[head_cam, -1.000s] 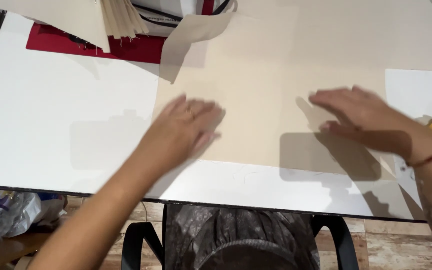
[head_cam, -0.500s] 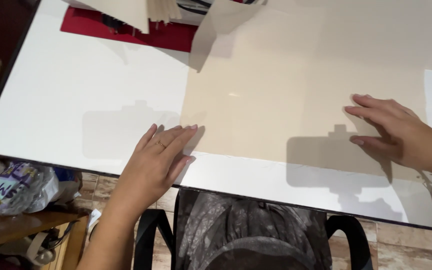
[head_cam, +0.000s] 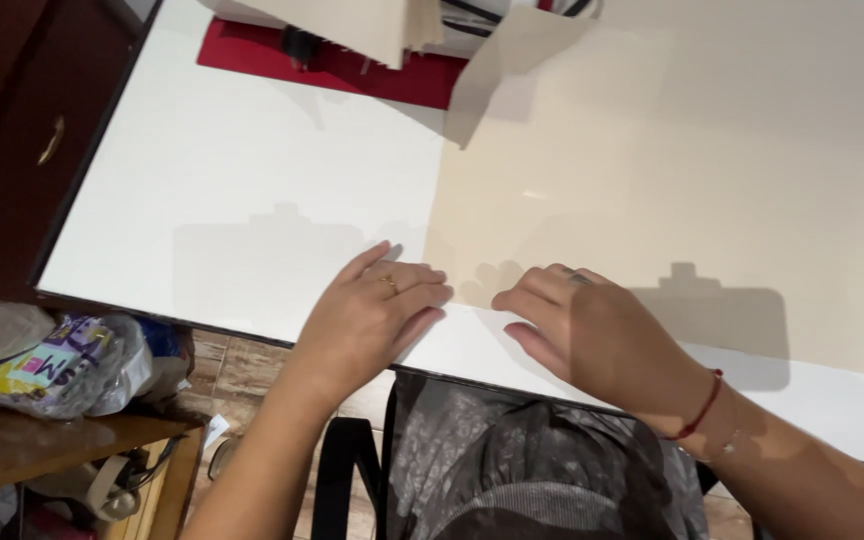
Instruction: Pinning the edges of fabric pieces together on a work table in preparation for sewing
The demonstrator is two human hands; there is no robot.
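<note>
A big sheet of cream paper [head_cam: 672, 170] lies flat on the white counter [head_cam: 242, 190]. It fills the right side of the frame, from the top edge down to near the counter's front edge. Its long side seems to run across the frame toward the right, but the sheet goes out of view there, so I cannot tell for sure. Its near left corner sits low in the middle of the frame.

The left hand [head_cam: 372, 310] is open and flat, palm down, on the counter just beside that corner. It wears a ring. The right hand [head_cam: 577, 325] is open too, with fingers a little bent, pressing on the paper's near edge. A red string is on its wrist. The two hands are near each other but apart.

At the top of the frame lies a red mat [head_cam: 342, 65] with more cream paper above it. A plastic bag [head_cam: 52, 365] sits at the lower left. A dark chair [head_cam: 512, 460] is below the counter.
</note>
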